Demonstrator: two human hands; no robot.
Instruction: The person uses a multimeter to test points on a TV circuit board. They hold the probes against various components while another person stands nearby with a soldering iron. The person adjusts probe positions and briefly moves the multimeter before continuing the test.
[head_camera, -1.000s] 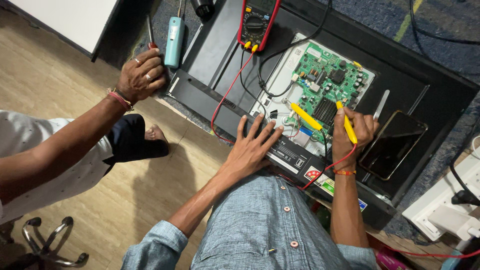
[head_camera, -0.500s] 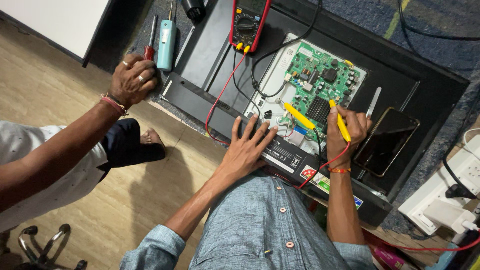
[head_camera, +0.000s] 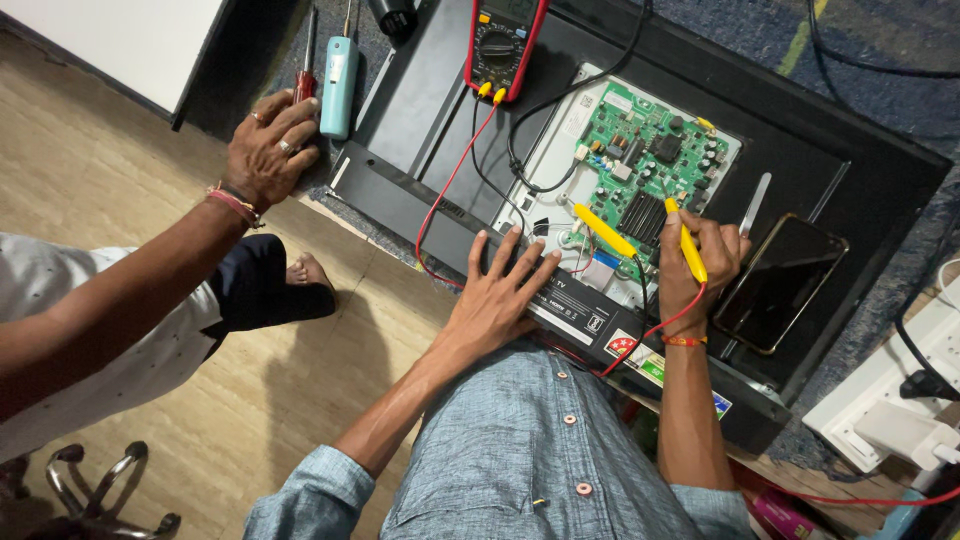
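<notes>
Probing stage: right hand grips two yellow probes over the green board; left hand, fingers spread, presses the panel. Meter connected; reading illegible.

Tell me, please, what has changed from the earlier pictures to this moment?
Little changed. The other person's hand shifted slightly on the red screwdriver. The left hand stayed flat on the black panel; the right hand still holds a yellow probe at the green board.

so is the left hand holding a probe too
No, the left hand lies flat and empty on the black panel; only the right hand grips a yellow probe.
</notes>
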